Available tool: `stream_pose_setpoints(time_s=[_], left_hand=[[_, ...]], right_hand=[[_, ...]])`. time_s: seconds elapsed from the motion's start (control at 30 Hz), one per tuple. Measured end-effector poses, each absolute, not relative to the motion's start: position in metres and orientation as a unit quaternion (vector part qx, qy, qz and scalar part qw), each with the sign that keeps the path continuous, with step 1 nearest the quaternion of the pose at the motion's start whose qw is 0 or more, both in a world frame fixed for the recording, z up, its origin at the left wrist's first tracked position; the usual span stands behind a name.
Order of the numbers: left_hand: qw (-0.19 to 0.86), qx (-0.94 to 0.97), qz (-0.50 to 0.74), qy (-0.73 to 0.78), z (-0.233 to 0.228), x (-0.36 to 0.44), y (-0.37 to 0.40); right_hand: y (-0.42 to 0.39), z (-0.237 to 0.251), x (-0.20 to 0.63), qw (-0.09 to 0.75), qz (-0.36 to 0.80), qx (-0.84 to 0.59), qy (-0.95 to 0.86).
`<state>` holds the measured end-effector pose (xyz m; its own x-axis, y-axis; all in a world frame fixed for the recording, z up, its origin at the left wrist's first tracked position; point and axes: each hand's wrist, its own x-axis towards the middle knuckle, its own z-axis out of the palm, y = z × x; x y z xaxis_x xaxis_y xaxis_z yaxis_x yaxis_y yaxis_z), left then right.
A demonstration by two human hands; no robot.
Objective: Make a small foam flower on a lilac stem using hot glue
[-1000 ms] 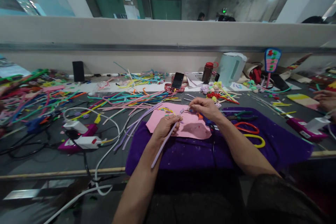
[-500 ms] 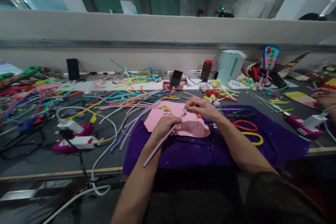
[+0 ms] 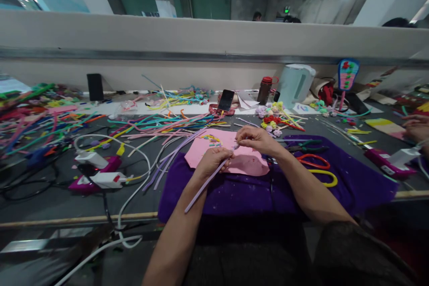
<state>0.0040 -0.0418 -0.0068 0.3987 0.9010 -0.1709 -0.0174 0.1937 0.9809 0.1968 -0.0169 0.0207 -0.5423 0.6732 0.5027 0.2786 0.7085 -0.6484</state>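
Note:
A pale purple pipe cleaner runs out of my left hand, whose fingers are closed around it, and its free end slants back over my forearm. The other end, small and bunched, lies between the two hands. There the fingertips of my right hand pinch it. Beneath both hands is a pink sheet bearing short yellow and coloured bits near its upper left. This sheet rests on a purple cloth.
Right of my hands lie scissors with a red handle and a yellow handle, plus green-handled pliers. Loose pipe cleaners, a phone, a kettle and small flowers stand behind. Power strips with cables sit left. Another person's hand is far right.
My right hand's fingertips have shifted slightly at the bunched end of the pipe cleaner. The left hand keeps its grip. The whole view has moved a little.

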Motion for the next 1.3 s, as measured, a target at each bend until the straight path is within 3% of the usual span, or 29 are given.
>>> stream_pose_setpoints(time_s=[0.77,0.9,1.1,1.3], left_hand=[[0.644,0.544,0.351,0.407,-0.006,0.004,-0.042],[0.64,0.532,0.361,0.421,-0.006,0.004,-0.042],[0.691,0.481,0.369,0.394,-0.008,0.0,-0.037],[0.739,0.391,0.401,0.374,-0.007,-0.004,-0.034]], right_hand=[[-0.022,0.024,0.194,0.344,0.252,-0.315,-0.848],[-0.02,0.024,0.197,0.37,0.282,-0.304,-0.831],[-0.017,0.024,0.201,0.481,0.328,-0.351,-0.734],[-0.016,0.014,0.193,0.467,0.396,-0.406,-0.678]])
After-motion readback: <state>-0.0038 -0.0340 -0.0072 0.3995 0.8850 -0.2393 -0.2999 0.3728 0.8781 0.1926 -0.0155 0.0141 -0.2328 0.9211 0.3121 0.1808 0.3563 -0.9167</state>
